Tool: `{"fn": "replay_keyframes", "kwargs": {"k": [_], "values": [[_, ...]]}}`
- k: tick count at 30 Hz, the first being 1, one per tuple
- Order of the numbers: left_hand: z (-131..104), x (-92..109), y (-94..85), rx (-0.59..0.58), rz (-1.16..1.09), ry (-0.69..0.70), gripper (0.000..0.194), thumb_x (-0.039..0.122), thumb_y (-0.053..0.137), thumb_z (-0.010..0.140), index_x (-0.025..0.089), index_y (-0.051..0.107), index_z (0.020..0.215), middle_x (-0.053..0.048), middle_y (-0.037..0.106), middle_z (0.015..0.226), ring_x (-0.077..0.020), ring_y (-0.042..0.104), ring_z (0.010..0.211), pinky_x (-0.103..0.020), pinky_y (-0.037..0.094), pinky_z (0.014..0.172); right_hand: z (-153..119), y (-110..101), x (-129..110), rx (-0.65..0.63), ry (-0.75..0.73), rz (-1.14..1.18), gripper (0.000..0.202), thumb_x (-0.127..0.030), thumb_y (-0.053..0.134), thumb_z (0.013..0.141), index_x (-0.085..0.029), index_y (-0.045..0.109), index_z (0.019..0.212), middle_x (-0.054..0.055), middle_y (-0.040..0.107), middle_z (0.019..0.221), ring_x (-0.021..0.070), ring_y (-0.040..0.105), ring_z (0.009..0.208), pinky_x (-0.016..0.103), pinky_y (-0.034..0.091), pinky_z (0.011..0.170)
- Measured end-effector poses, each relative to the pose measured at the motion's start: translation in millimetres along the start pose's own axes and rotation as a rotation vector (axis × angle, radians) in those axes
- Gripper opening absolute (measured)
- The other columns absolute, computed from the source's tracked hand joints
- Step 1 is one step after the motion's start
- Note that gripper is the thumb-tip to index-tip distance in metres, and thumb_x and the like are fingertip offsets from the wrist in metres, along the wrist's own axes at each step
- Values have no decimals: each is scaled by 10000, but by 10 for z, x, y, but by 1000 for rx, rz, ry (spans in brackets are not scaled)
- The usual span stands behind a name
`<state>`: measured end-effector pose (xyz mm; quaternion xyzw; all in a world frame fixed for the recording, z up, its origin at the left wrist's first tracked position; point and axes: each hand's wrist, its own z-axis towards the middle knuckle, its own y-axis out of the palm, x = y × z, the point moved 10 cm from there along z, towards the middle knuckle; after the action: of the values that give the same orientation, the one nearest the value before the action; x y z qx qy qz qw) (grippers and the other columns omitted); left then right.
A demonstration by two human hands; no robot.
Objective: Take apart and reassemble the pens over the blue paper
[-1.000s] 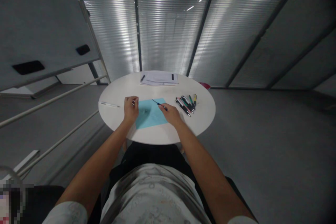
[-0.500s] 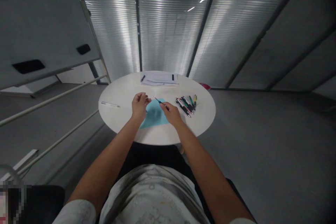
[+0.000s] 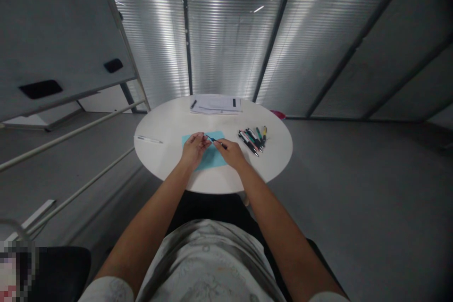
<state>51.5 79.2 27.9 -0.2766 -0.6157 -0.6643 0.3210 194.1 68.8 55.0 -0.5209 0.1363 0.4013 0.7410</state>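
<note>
Above a light blue sheet (image 3: 212, 160), my right hand (image 3: 231, 153) grips a dark pen (image 3: 213, 139) that slants up and to the left, its thin end pointing at my left hand (image 3: 194, 148). The fingers of my left hand are drawn together at that thin end. Whether they pinch the pen itself or a small part on it is too small to tell. The blue sheet lies flat on the round white table (image 3: 170, 120), partly covered by both hands.
Several pens (image 3: 253, 141) lie in a loose group right of the sheet. At the left edge lies a single white pen (image 3: 149, 139). Stacked papers (image 3: 215, 104) are at the far side. A whiteboard on a metal frame (image 3: 71, 145) stands to the left.
My left hand has moved down and right, closing the gap to the pen's thin end. My right hand still holds the pen in nearly the same place.
</note>
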Motion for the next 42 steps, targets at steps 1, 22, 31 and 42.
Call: {"fn": "replay_keyframes", "kwargs": {"k": [1, 22, 31, 42], "values": [[-11, -12, 11, -8, 4, -11, 193, 303, 735, 772, 179, 602, 834, -14, 632, 785, -109, 624, 699, -314, 522, 796, -1, 6, -9, -7, -6, -3, 349, -497, 455, 937, -276, 709, 1031, -1, 721, 882, 161, 628, 783, 250, 431, 715], [0, 23, -142, 81, 50, 3, 212, 333, 707, 786, 205, 573, 890, -8, 650, 853, -96, 634, 670, -307, 526, 736, -9, 65, -36, -65, -19, -46, 324, -485, 482, 930, -283, 722, 1010, 1, 729, 888, 164, 627, 777, 257, 419, 700], [-25, 29, -98, 67, 91, 25, 234, 342, 730, 761, 191, 580, 858, -3, 651, 834, -95, 634, 642, -289, 521, 709, 15, 45, -86, -4, -94, -25, 243, -363, 509, 926, -227, 694, 1008, 41, 701, 988, 171, 618, 917, 281, 445, 828], [-29, 20, -57, 57, 154, 40, 243, 337, 732, 750, 174, 579, 844, -15, 660, 831, -100, 629, 628, -289, 522, 698, -83, 22, -318, -33, -160, -144, 382, -251, 433, 948, -295, 571, 1302, 31, 651, 1065, 164, 602, 897, 284, 453, 854]]}}
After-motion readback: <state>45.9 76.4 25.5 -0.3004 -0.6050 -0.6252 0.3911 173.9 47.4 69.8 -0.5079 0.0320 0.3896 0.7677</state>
